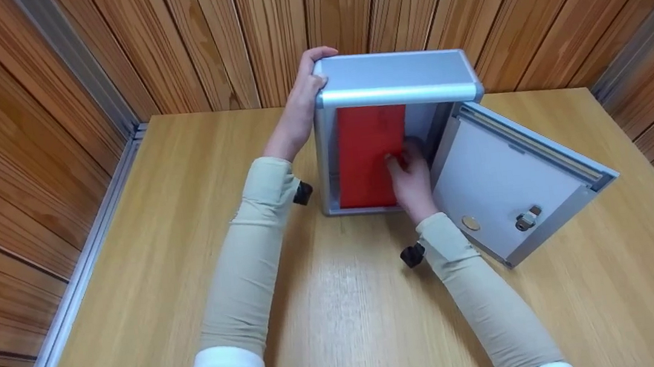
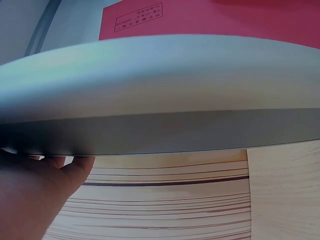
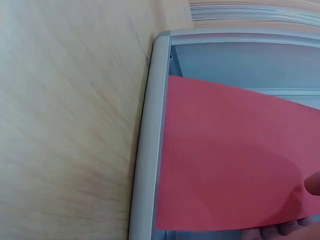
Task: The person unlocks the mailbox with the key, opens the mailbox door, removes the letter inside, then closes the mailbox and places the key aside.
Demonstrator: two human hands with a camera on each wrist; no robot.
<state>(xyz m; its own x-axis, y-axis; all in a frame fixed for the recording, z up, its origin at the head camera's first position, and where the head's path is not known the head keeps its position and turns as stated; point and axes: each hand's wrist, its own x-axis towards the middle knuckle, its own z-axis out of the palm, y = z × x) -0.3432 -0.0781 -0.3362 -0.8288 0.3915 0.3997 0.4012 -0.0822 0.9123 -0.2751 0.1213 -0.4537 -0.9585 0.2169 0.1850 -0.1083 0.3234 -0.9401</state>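
A silver metal mailbox [image 1: 394, 72] stands upright on the table with its front door [image 1: 503, 183] swung out to the right. Inside it, a red envelope [image 1: 368, 161] stands upright; the left wrist view shows a small printed box on the envelope [image 2: 140, 17]. My left hand [image 1: 303, 98] grips the mailbox's upper left corner, thumb on top and fingers round the back. Reaching in through the opening, my right hand [image 1: 413, 177] pinches the envelope's right edge. Its thumb lies on the front, and the fingers pass behind the envelope [image 3: 235, 160].
A lock [image 1: 528, 218] juts from the door's inner face, near a round disc [image 1: 471, 223]. The wooden table [image 1: 342, 328] runs up to a plank wall [image 1: 274, 31] behind the mailbox. A metal rail [image 1: 77, 264] borders the table's left side.
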